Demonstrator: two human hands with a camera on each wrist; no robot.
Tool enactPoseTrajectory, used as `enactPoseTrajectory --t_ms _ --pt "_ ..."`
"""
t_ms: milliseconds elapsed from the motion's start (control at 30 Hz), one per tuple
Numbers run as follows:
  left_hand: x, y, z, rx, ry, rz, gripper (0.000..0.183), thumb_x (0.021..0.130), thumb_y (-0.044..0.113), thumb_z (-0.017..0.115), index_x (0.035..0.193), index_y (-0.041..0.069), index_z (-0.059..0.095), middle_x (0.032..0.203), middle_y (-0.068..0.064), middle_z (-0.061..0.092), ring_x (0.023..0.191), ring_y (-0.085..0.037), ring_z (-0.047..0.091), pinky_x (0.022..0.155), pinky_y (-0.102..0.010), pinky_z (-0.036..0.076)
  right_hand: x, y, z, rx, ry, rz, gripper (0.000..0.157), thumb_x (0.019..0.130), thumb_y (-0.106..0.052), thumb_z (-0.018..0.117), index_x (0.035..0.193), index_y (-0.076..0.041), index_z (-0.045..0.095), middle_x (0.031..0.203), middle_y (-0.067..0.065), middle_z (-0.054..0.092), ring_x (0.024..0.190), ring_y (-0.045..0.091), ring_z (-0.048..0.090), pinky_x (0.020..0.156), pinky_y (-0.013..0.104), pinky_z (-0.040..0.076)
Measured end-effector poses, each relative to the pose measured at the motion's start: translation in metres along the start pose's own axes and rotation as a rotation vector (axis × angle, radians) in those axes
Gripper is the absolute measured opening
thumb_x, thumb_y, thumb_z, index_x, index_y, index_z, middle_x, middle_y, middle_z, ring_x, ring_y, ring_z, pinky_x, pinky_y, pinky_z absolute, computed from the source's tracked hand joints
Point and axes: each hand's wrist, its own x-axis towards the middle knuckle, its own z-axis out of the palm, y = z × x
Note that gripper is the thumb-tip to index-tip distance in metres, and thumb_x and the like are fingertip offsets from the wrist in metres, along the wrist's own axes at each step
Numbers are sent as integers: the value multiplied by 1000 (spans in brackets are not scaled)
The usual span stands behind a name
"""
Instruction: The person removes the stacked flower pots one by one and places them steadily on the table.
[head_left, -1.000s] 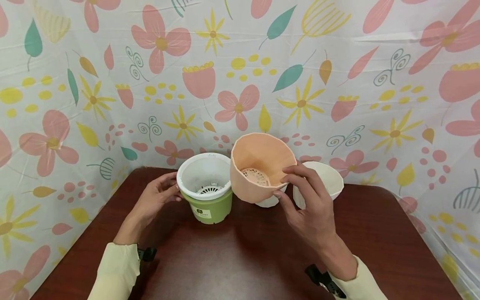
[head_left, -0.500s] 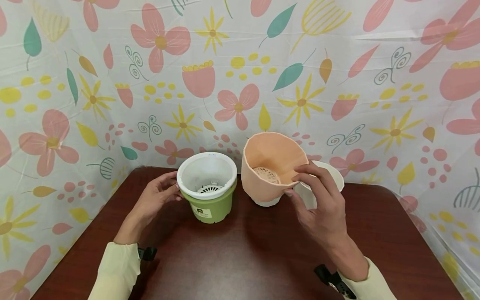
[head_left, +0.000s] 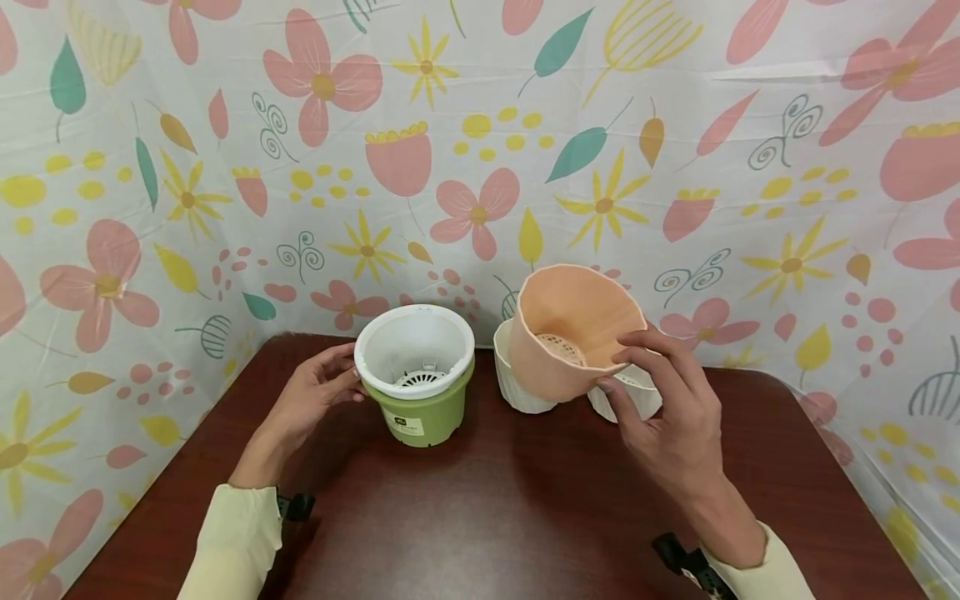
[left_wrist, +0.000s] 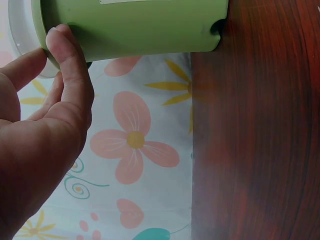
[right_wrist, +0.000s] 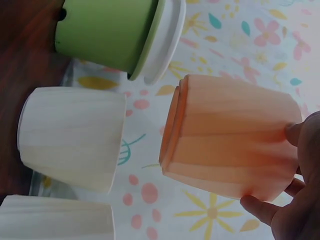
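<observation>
My right hand [head_left: 675,417] pinches the rim of a peach plastic flowerpot [head_left: 558,375], thumb outside and fingers over the edge. The pot hangs tilted above the table, its mouth partly toward me; a slotted disc shows at its bottom. In the right wrist view, the peach pot [right_wrist: 230,135] is seen from the side, off the table. At left, my left hand [head_left: 307,408] grips the rim of a green flowerpot [head_left: 427,422] with its thumb and fingers. A white pot [head_left: 375,350] with a slotted bottom sits inside the green one, which stands upright.
Two white faceted flowerpots stand behind the peach one: the left white pot [head_left: 517,393] and the right white pot [head_left: 637,402], both partly hidden. Everything stands on a dark wooden table [head_left: 450,517], with a flowered cloth [head_left: 472,108] hanging behind and at the sides.
My right hand has carried the peach pot to the right, away from the green pot, uncovering the left white pot. The left hand and green pot have stayed in place.
</observation>
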Motion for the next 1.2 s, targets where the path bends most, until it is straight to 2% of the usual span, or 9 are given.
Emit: enactPoseTrajectory --t_ms 200,333,667,867,1100,1200 --pt "0 -1 1 -2 -1 0 54 108 20 65 157 5 47 125 -11 62 97 -20 74 93 -48 63 0 2 -6 1 8 -5 46 103 -38 72 98 8 73 112 28 69 106 41 66 107 21 47" --pt "1 -1 0 -6 0 3 54 108 19 64 157 4 47 124 -11 62 97 -19 74 91 -45 63 0 3 -10 -4 14 -7 47 103 -38 71 98 8 73 111 29 69 103 39 65 104 19 47" --pt "1 0 1 2 4 -1 54 109 19 64 157 5 47 126 -11 62 97 -19 74 93 -49 62 -2 7 -16 -15 27 3 49 103 -40 72 98 9 73 110 29 69 106 41 65 107 22 47" --pt "0 -1 0 1 -5 3 54 109 19 64 157 5 47 127 -12 62 98 -20 74 93 -48 63 -2 7 -21 -36 36 7 51 103 -41 72 98 10 72 109 29 69 105 40 65 105 19 46" --pt "0 0 0 -7 -2 -1 53 109 19 63 158 5 46 128 -13 61 98 -19 73 90 -40 64 -1 10 -27 -43 57 13 51 101 -41 73 98 10 73 109 30 69 104 37 65 100 16 45" --pt "0 0 0 -9 -3 -6 53 109 19 63 157 5 47 129 -14 61 98 -19 73 91 -42 64 -1 12 -33 -60 57 23 53 101 -42 73 99 11 73 110 30 69 104 38 64 102 16 45"
